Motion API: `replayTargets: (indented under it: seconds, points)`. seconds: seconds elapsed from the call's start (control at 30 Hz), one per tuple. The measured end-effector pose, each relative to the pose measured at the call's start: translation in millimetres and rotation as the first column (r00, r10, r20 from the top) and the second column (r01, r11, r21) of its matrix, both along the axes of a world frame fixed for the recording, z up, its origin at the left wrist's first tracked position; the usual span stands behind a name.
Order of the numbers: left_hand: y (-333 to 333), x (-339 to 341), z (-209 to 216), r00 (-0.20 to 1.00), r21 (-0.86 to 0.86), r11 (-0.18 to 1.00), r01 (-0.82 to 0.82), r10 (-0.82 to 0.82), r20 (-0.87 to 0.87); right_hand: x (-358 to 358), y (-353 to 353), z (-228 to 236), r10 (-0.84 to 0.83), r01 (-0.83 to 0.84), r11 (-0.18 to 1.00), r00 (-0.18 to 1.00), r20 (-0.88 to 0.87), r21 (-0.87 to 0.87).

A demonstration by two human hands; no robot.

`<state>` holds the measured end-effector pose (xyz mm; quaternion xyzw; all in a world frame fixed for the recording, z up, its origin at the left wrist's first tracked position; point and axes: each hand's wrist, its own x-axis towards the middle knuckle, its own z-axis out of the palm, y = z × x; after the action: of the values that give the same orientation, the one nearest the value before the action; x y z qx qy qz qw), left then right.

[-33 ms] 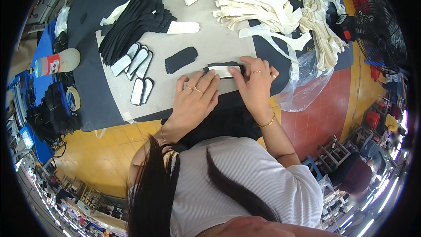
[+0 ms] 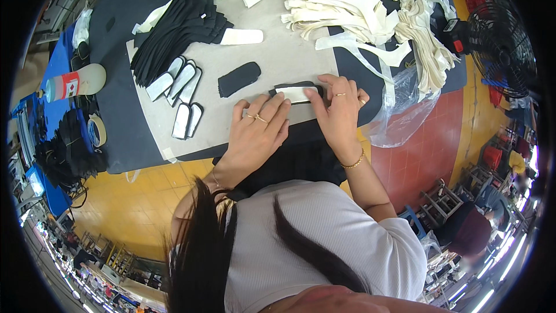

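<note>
A black fabric piece (image 2: pixel 317 88) with a white strip (image 2: pixel 294 94) on top lies on the pale board near the table's front edge. My left hand (image 2: pixel 258 124) rests flat, fingers extended, its fingertips touching the near left part of the strip. At the right end, my right hand (image 2: pixel 339 113) holds the piece between thumb and curled fingers. To the left lies a loose black fabric piece (image 2: pixel 240 79) with one rounded end. Farther left are several black-edged pieces with whitish tops (image 2: pixel 184 83), overlapping in small groups.
A fanned stack of black fabric strips (image 2: pixel 179 32) lies at the back left. Piles of cream fabric cutouts (image 2: pixel 341 8) cover the back right, beside clear plastic (image 2: pixel 405 107). A bottle (image 2: pixel 78 82) stands at left, a black fan (image 2: pixel 501 43) at right. The pale board (image 2: pixel 278 29) is underneath.
</note>
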<state>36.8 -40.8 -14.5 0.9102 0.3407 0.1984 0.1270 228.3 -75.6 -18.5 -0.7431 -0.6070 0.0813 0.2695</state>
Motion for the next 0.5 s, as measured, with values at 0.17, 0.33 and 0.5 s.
replayTargets:
  seconds: [0.17,0.33,0.5]
  points:
    - [4.3,3.7,1.3,0.999,-0.031,0.999,0.006,-0.005,0.043,24.9,-1.6,2.1,-0.074,0.074,0.997,0.997,-0.028,-0.009]
    - [19.9,15.0,-1.5,0.983,-0.175,0.979,-0.103,0.127,0.133,24.9,-0.5,7.1,0.118,-0.111,0.990,0.990,-0.075,0.091]
    - [25.0,17.4,-2.8,0.985,-0.206,0.972,-0.110,0.135,0.110,12.2,-3.1,6.9,0.124,-0.122,0.992,0.991,-0.059,0.040]
